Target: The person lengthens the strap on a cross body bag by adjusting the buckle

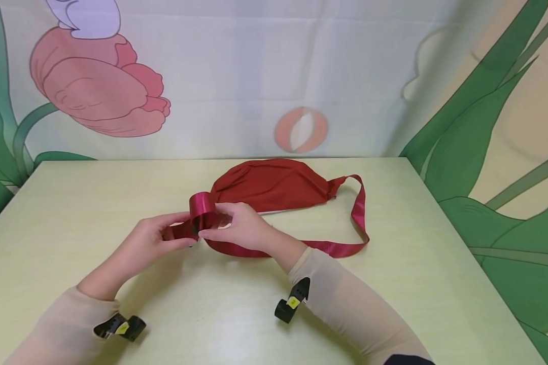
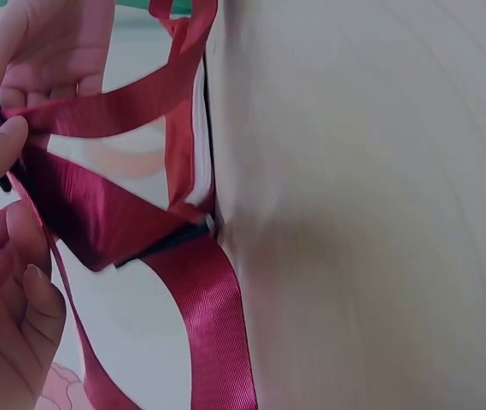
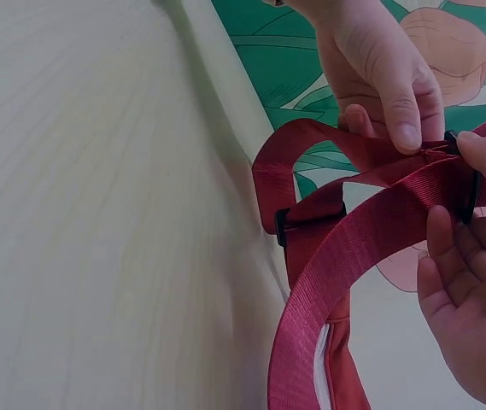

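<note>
A red waist bag (image 1: 269, 185) lies at the back of the table, its dark red webbing strap (image 1: 340, 248) looping round to the right and front. At the bag's left end the strap curls up in a loop (image 1: 202, 204) between both hands. My left hand (image 1: 152, 238) pinches the webbing, its thumb (image 3: 406, 137) against the strap in the right wrist view. Opposite it, my right hand (image 1: 242, 225) pinches a black buckle (image 3: 470, 192) threaded on the strap. Another black slider (image 3: 282, 227) sits on the strap close to the bag. Palms partly hide the buckle.
The pale table (image 1: 201, 314) extends on all sides of the bag. Behind it hangs a printed cloth (image 1: 237, 76) with flowers and leaves. Black wrist cameras (image 1: 131, 328) are strapped over both beige sleeves (image 1: 347, 304).
</note>
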Available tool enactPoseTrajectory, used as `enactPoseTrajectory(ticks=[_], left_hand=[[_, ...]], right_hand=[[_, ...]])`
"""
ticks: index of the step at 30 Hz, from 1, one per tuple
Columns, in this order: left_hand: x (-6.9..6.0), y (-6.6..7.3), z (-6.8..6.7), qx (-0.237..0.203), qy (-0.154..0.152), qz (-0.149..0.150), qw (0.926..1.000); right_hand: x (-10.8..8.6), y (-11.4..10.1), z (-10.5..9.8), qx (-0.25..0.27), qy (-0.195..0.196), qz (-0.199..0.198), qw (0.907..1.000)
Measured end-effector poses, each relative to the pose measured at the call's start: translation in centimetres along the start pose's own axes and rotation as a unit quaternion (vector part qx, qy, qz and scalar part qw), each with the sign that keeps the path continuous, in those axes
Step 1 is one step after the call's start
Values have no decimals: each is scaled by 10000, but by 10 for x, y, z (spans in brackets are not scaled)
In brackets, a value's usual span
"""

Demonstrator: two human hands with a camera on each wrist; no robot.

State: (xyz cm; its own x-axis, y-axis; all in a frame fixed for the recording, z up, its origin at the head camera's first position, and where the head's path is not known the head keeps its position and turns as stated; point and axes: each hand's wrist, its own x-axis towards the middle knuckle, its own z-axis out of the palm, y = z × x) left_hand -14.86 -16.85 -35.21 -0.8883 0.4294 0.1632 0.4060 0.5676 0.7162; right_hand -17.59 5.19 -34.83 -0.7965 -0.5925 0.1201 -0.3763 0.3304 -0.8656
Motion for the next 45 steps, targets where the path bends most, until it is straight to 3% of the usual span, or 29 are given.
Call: enactPoseTrajectory(ticks=[4, 10, 15, 23, 32, 40, 45], left_hand=[[2, 1, 2, -46, 2, 97, 9999], [-2, -5, -2, 190, 99, -22, 9998], [-4, -8, -3, 171, 51, -102, 9998], [1, 0, 1, -174, -37, 14, 9998], [-1, -6, -4, 169, -94, -92, 9998], [3, 4, 1, 164, -2, 85, 9998], [1, 3, 0, 169, 87, -25, 9998]], right_hand=[[2, 5, 1, 3, -31, -70, 10000], [5, 4, 2, 68, -62, -223, 9997], [4, 4, 2, 149, -56, -127, 9998], [1, 3, 1, 64, -24, -107, 9999], [1, 3, -2, 123, 24, 36, 9999], [-1, 3, -1, 70, 51, 108, 9999], [-1, 4, 0, 139, 44, 146, 9998]])
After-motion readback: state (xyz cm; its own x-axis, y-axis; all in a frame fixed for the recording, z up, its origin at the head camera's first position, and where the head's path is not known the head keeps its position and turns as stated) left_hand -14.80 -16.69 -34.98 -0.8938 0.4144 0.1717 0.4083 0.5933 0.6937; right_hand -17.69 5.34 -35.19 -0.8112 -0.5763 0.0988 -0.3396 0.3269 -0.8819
